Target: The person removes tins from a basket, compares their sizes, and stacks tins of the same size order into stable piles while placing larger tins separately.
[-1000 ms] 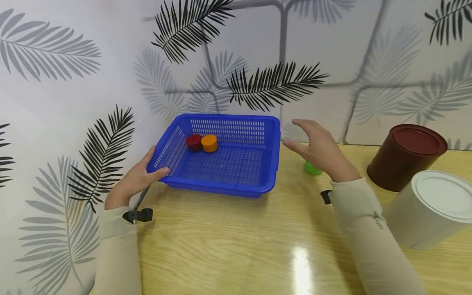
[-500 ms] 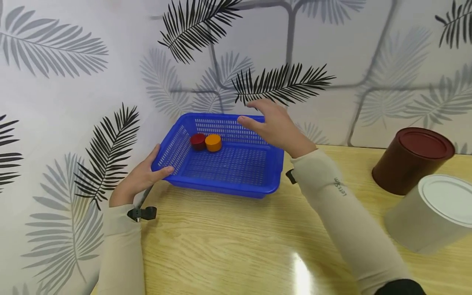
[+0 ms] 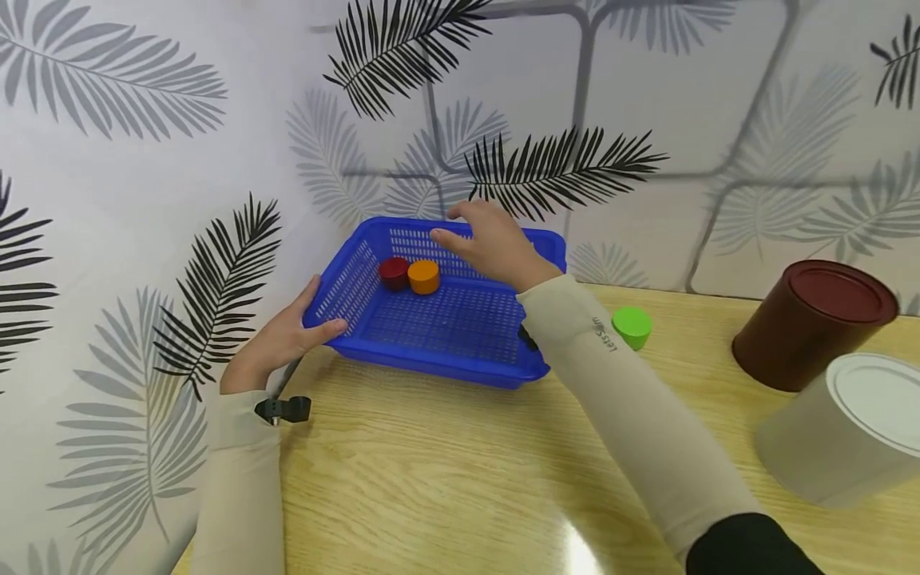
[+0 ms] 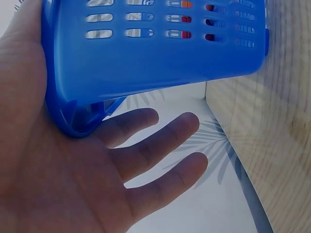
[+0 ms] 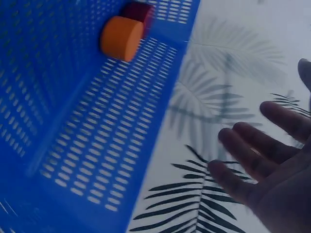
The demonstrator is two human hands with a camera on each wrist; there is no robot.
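A blue plastic basket [image 3: 460,319] stands on the table against the wall. My left hand [image 3: 280,339] holds its near left corner, which sits in the crook of the thumb; in the left wrist view several fingers [image 4: 160,145] stretch out beyond the rim. Over the basket's back right part hangs my right hand [image 3: 492,239], holding nothing, its fingers [image 5: 262,141] spread and slightly bent in the right wrist view. Inside the basket, at the back left, a dark red cylinder [image 3: 393,273] and an orange cylinder [image 3: 424,277] sit side by side. A green cylinder [image 3: 632,327] is on the table, right of the basket.
At the right stand a brown canister [image 3: 812,327] with a dark red lid and a white canister [image 3: 848,431] in front of it. A wall [image 3: 647,96] with a leaf pattern closes off the back and left of the wooden table [image 3: 431,479].
My right hand has moved left, from above the green cylinder to over the basket, so the green cylinder shows fully. The left hand keeps its hold. The head view has shifted slightly.
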